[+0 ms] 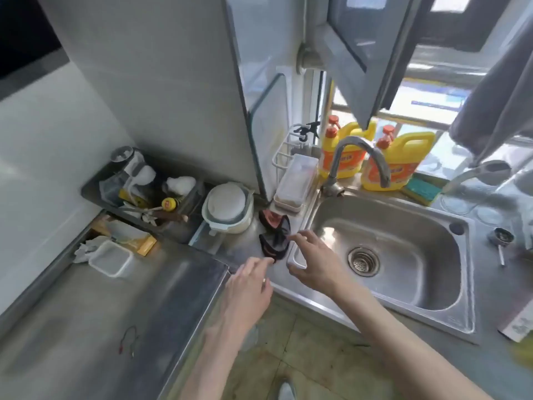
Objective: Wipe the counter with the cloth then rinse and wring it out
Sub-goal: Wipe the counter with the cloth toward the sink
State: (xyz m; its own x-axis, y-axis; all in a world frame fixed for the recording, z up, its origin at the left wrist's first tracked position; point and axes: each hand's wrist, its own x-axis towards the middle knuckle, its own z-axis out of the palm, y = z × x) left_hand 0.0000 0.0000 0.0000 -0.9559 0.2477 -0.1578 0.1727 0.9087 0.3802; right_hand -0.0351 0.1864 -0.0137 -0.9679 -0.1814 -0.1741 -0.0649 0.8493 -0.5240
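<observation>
Room: a small kitchen with pale walls and an open window (375, 53) up behind the sink.
Counter: a shiny steel counter (101, 313) bends in a corner and runs left of the sink.
Sink: a steel sink (403, 295) with a round drain (363, 261) and a bent tap (360, 157) at its back.
Bottles: two yellow bottles (401, 160) stand behind the sink.
Pot: a white pot with a lid (227, 206) sits left of the sink.
Cloth: a dark cloth (274, 238) lies bunched on the counter, just left of the sink's edge.
Left hand: the left hand (248, 287) reaches to the cloth's near end, fingers loose and spread, gripping nothing.
Right hand: the right hand (311, 261) is over the sink's left edge, fingers spread wide, tips at the cloth.
</observation>
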